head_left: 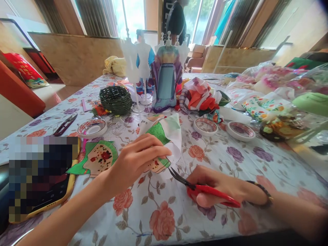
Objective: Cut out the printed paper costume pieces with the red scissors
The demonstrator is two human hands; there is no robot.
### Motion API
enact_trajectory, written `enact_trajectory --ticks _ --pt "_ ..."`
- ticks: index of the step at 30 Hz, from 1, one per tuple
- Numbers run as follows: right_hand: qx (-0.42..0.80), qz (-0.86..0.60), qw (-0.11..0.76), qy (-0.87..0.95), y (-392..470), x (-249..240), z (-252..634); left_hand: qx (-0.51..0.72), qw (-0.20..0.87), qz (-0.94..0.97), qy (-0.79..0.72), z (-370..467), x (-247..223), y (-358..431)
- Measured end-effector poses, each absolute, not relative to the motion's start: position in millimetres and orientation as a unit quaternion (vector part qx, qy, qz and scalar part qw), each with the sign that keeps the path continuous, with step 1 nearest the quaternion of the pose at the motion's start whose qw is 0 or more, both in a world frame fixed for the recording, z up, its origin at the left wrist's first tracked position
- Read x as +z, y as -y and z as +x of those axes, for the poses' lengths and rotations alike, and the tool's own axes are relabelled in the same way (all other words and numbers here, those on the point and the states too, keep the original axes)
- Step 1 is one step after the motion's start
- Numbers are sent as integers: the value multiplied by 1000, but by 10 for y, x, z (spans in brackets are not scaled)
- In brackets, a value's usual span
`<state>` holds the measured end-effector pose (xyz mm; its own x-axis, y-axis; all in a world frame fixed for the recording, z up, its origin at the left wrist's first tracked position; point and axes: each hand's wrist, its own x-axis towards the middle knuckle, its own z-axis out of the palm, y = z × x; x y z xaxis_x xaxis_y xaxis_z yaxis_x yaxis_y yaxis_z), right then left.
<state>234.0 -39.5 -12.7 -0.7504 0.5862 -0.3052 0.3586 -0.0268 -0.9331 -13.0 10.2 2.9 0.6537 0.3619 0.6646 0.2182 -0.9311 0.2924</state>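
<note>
My left hand (139, 155) is closed on a piece of printed fabric (157, 132), white with green and patterned parts, above the flowered tablecloth. The fingers hide part of the print. In my right hand (210, 181) is a pair of red-handled scissors (217, 195), my fingers wrapped round the grips. Their dark blades point left and touch or nearly touch the fabric's lower right edge; I cannot tell which. Left of my left hand lies a cut-out piece (101, 158) in green and beige with red flowers.
A phone (73, 181) in a yellow case lies at the left, with thread snips (66, 124) beyond it. Tape rolls (205, 126) sit ahead on both sides. Farther back stand a dark woven basket (115, 99), white dress forms (133, 61), a blue-purple gown (166, 82) and bunched fabric (201, 97).
</note>
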Motion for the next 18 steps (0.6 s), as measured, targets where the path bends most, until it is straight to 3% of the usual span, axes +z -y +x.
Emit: enact_trajectory --ticks 18 --pt "611 -365 76 698 437 -42 2353 422 318 813 -244 -82 2 -99"
